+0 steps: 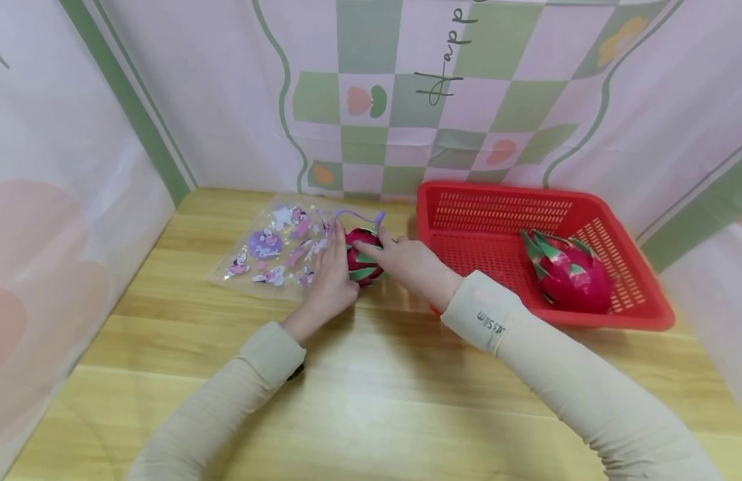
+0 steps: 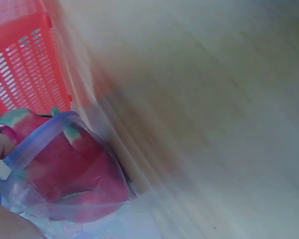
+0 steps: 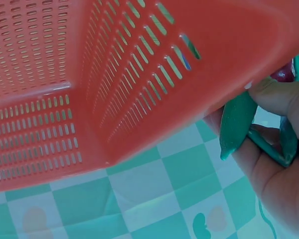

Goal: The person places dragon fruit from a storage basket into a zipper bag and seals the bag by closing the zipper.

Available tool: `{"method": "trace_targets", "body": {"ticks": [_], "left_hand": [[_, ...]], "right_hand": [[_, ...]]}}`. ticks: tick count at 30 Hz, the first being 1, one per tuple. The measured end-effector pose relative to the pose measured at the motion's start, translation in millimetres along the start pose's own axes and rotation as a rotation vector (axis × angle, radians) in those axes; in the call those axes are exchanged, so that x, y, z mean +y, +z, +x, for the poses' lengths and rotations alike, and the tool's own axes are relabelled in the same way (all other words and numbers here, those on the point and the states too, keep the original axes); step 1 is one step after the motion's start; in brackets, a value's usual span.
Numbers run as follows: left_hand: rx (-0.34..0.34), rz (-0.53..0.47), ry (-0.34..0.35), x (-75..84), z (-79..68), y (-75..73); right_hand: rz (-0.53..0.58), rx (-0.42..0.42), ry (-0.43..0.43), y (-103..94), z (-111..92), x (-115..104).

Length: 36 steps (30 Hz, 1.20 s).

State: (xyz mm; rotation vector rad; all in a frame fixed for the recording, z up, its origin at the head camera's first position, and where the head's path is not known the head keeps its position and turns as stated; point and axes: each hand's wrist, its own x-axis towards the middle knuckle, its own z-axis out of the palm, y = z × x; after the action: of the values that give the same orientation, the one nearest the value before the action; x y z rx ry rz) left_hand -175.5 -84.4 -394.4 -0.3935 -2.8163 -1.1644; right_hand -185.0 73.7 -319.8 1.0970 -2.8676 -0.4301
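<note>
A pink-red dragon fruit (image 1: 363, 257) with green scales lies between both hands, partly inside a clear zip bag (image 1: 271, 257) with cartoon prints and a purple rim. My right hand (image 1: 414, 262) grips the fruit's leafy end; in the right wrist view, green scales (image 3: 237, 122) stick out between thumb and fingers. Along the fruit's left side, my left hand (image 1: 331, 274) presses against the bag with its fingers straight. Through the plastic, the left wrist view shows the fruit (image 2: 74, 169) under the purple rim. The left fingertips' far side is hidden.
A red slotted plastic basket (image 1: 491, 190) stands on the wooden table (image 1: 371, 414) to the right of the hands. Inside it lies another dragon fruit (image 1: 572, 277). A patterned cloth (image 1: 226, 87) hangs along the table's back and sides.
</note>
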Motion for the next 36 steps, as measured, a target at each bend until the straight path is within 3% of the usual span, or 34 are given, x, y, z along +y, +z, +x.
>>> {"method": "trace_targets", "body": {"ticks": [5,13,24,29,36], "left_hand": [[0.004,-0.008,-0.002,3.5,2.0,-2.1],[0.041,0.003,0.009,7.6,9.5,-12.3],[0.13,0.006,0.028,13.3,20.0,-29.4],[0.122,0.025,0.028,14.0,18.2,-35.6],[0.166,0.057,0.069,11.4,14.3,-38.2]], "right_hand": [[-0.074,0.025,-0.012,-1.1,1.6,1.3],[-0.137,0.148,-0.02,-5.0,6.3,8.3],[-0.101,0.315,0.004,-12.0,19.9,5.4],[-0.06,0.288,0.034,-14.3,27.7,-0.2],[-0.03,0.146,0.052,-18.5,38.3,-6.1]]}}
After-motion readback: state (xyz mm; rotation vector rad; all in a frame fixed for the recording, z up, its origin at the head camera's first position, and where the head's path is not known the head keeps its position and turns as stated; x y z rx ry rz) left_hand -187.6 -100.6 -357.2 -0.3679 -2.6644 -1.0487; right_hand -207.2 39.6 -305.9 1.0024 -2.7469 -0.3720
